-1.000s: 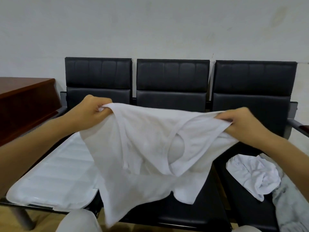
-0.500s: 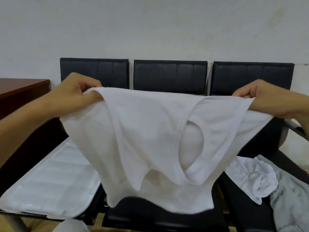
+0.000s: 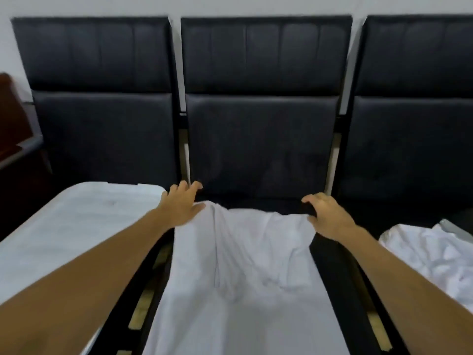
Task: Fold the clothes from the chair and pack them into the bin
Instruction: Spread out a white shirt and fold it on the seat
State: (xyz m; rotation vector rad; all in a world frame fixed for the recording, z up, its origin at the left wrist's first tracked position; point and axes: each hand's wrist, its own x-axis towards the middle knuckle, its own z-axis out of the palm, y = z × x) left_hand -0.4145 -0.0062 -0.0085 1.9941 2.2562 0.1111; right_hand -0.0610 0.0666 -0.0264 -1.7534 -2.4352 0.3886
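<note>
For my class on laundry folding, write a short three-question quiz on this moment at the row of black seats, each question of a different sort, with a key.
1. True or false: the white garment is held up in the air in front of the seat backs.
2. Multiple choice: where does the left hand lie? A) at the garment's far left corner B) on the crumpled clothes C) on the white bin lid
3. Fill in: the clothes not yet folded lie on the seat to the ____ of the garment.

Key:
1. False; it lies spread on the middle seat.
2. A; the right hand is at the far right corner.
3. right
</note>
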